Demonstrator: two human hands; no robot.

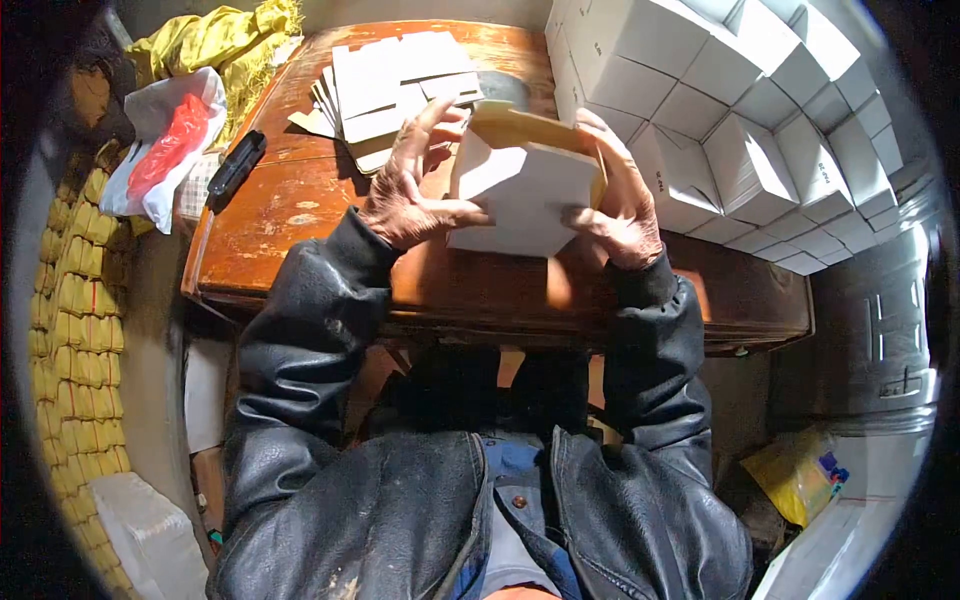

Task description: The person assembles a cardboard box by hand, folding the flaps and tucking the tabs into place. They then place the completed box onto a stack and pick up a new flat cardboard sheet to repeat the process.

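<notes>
As left hand (pixel 408 200) pinches half-folded box (pixel 520 190) one side, right hand (pixel 622 208) clasps other side

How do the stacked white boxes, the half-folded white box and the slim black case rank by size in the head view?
Largest: the stacked white cardboard boxes.
Then the half-folded white cardboard box, though it is held nearer the camera.
Smallest: the slim black rectangular case.

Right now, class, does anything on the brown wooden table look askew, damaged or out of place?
The pile of flat white card blanks at the table's far side is fanned out crookedly, unlike the tidy stacked white boxes beside it. The varnish is scuffed pale near the slim black object. The held half-folded white box looks sound.
</notes>
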